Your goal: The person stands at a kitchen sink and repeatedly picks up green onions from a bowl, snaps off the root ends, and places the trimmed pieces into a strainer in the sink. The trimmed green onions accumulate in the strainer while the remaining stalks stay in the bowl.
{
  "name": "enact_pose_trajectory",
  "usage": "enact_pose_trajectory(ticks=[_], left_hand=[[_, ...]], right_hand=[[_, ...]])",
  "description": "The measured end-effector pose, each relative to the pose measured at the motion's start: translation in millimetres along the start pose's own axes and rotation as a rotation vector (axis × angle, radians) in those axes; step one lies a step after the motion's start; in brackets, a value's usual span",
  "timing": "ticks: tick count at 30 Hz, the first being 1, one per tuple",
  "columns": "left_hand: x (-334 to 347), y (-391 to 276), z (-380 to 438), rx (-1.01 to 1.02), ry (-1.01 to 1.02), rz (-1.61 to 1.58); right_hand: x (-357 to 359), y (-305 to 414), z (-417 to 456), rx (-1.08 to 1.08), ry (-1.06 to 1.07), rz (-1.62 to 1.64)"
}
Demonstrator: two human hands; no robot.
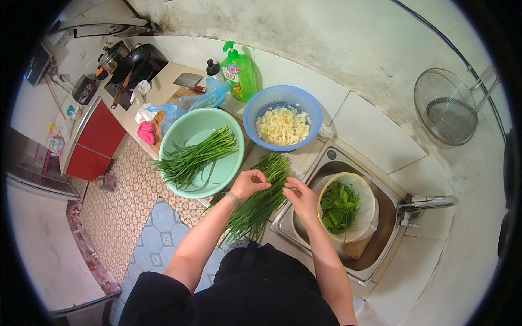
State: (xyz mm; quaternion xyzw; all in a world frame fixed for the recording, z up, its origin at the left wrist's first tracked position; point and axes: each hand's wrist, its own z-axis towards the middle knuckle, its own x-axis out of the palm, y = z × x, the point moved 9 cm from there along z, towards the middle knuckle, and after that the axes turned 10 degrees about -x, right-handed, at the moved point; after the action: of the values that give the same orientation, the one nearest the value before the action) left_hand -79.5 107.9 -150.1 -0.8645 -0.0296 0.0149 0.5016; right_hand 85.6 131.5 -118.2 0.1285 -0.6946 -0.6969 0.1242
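A loose bunch of garlic chives [255, 214] lies on the counter, its pale stem ends towards the wall and its leaf tips hanging over the front edge. Over the left side of the bunch is my left hand [251, 186], thumb and forefinger brought close together. My right hand [301, 196] hovers at the bunch's right side, its fingertips bent inward beside the stems. Whether either hand pinches a thin strand is too small to make out. More chives [204, 153] rest in a mint-green plastic basin [202, 114] at the left.
Behind the bunch stands a blue colander [314, 122] of chopped pale vegetable. A lined, yellow-rimmed strainer [365, 220] with green leaves sits in the steel sink [391, 240] under a faucet [432, 201]. A cleaver [188, 79], green soap bottle [240, 77] and wok [138, 57] are farther back.
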Motion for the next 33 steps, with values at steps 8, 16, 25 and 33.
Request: enact_pose_trajectory(ticks=[8, 16, 25, 33], left_hand=[[16, -34, -30, 0.090, 0.082, -0.054], [53, -55, -55, 0.041, 0.221, -0.174], [113, -49, -66, -0.080, 0.442, -0.287], [132, -66, -73, 0.253, 0.263, 0.117]], right_hand=[[19, -7, 2, 0.205, 0.007, 0.318], [-84, 31, -14, 0.020, -0.333, 0.602], [-78, 64, -36, -0.042, -0.091, 0.234], [-76, 52, -39, 0.034, -0.088, 0.352]])
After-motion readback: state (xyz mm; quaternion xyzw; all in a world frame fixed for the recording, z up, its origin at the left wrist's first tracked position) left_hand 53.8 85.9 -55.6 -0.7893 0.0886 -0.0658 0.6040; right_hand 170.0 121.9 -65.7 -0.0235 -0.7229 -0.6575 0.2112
